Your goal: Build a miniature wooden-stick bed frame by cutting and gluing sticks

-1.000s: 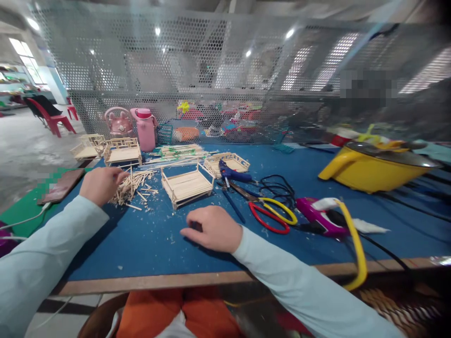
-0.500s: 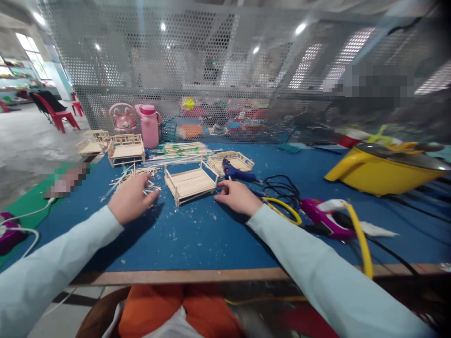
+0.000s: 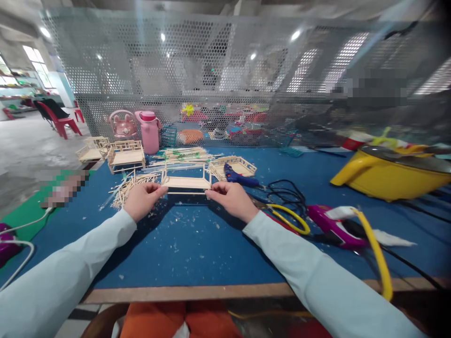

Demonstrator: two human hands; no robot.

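Between my two hands is a miniature wooden bed frame [image 3: 186, 182] made of thin sticks, its front edge raised off the blue table. My left hand [image 3: 143, 199] pinches its left front corner, and my right hand [image 3: 230, 199] pinches the right front corner. Loose wooden sticks [image 3: 132, 185] lie beside my left hand. Just behind my right hand a blue glue gun [image 3: 239, 176] rests against another stick frame [image 3: 229, 165]. Yellow-handled scissors [image 3: 292, 218] lie to the right of my right wrist.
Two finished-looking stick frames [image 3: 126, 155] stand at the back left, near a pink bottle [image 3: 150, 134]. A perforated metal screen [image 3: 197, 70] rises behind the table. On the right are a yellow pot [image 3: 394, 176], a purple tool [image 3: 334, 227] and black cables [image 3: 287, 195].
Both hands have closed in on the small bed frame and now grip its front corners. The frame has turned to face me squarely and its front has lifted.
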